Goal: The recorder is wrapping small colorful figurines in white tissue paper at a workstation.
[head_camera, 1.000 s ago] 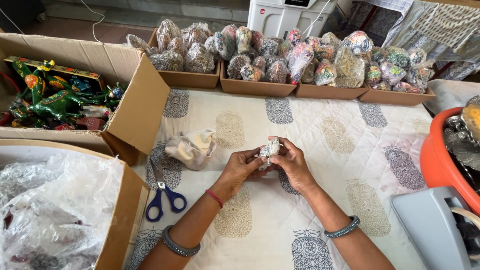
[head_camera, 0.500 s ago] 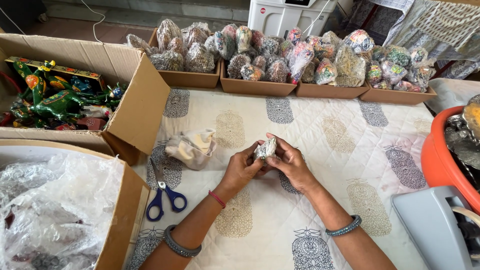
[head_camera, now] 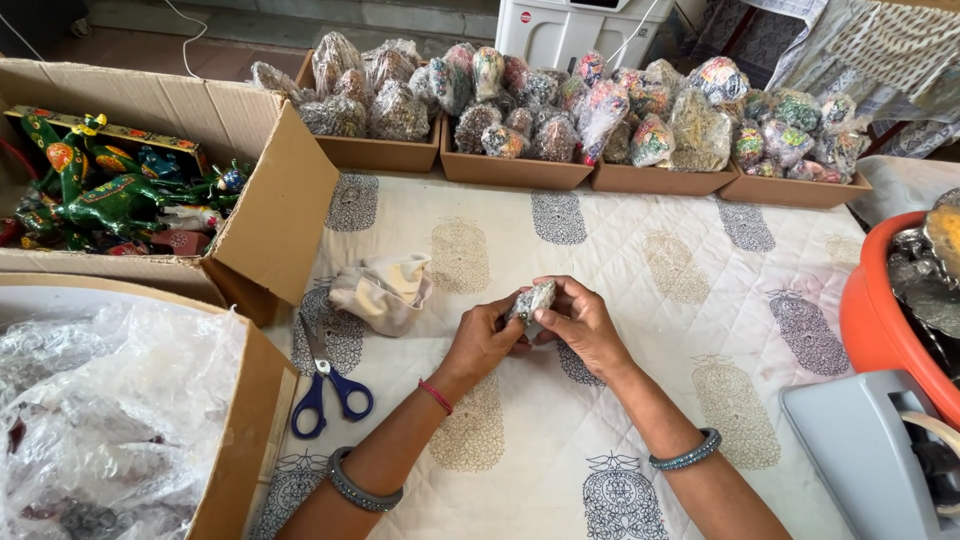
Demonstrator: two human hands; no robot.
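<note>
Looking down from head height onto a worktop covered by a cream quilted cloth with grey and tan block-printed motifs (head_camera: 640, 300). Held up just above the cloth near the middle, a small lumpy grey-white wrapped bundle (head_camera: 532, 298), pinched from both sides. Left hand (head_camera: 485, 340) below and to the left of the bundle, fingers (head_camera: 512, 312) closed against its lower end; thin red thread (head_camera: 436, 396) at that wrist and a dark beaded bangle (head_camera: 362, 487) further down the forearm. Right hand (head_camera: 583, 322) on the opposite side, fingers curled and clamped on the bundle's upper end, thumb underneath; a grey-blue bangle (head_camera: 688, 454) on that forearm.

Lying just left of the hands, apart from them, a crumpled beige cloth pouch (head_camera: 384, 290). Resting flat nearer the lower left, blue-handled scissors (head_camera: 325, 385), blades closed and pointing away.

Standing at far left, an open brown cardboard box of glossy green painted animal figurines (head_camera: 100, 190). Sitting below it, another cardboard box lined with clear crinkled plastic (head_camera: 110, 420). Ranged along the far edge, a row of shallow cardboard trays packed with multicoloured bundles in clear bags (head_camera: 560, 110). Showing at the right edge, an orange plastic tub (head_camera: 875, 320) and a grey plastic device (head_camera: 860, 450).
</note>
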